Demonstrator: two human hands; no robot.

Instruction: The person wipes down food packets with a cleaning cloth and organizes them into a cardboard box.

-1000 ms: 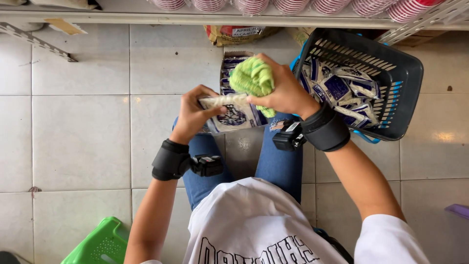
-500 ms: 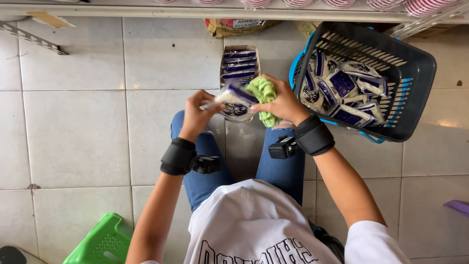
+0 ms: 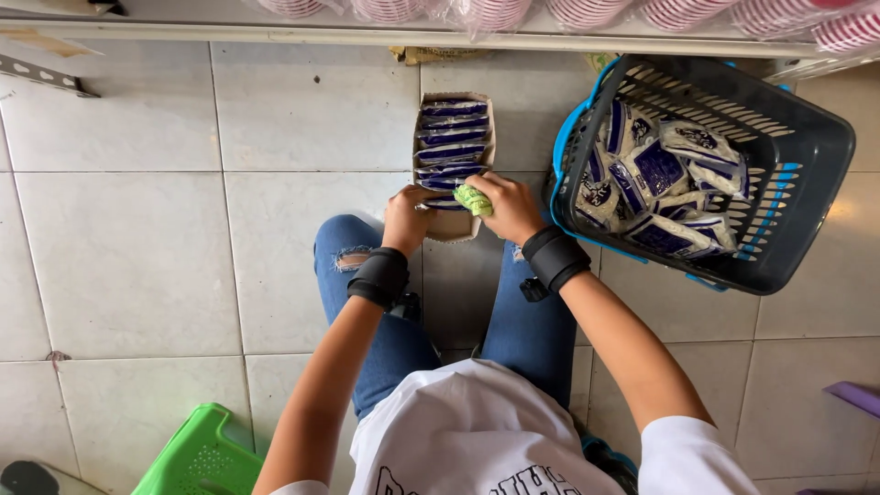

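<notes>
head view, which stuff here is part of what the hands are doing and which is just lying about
In use:
- cardboard box of blue-and-white packets
- packet at the box's near end, under both hands
- green cloth in the right hand
- left hand
- basket holding more such packets

Lying about:
- green plastic stool
- purple object at the right edge

Green cloth (image 3: 473, 200) bunched small, blue-white packet (image 3: 443, 204) lying flat at cardboard box (image 3: 453, 225) near end

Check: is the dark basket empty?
No, the dark basket holds a pile of blue-and-white packets beside the right hand.
</notes>
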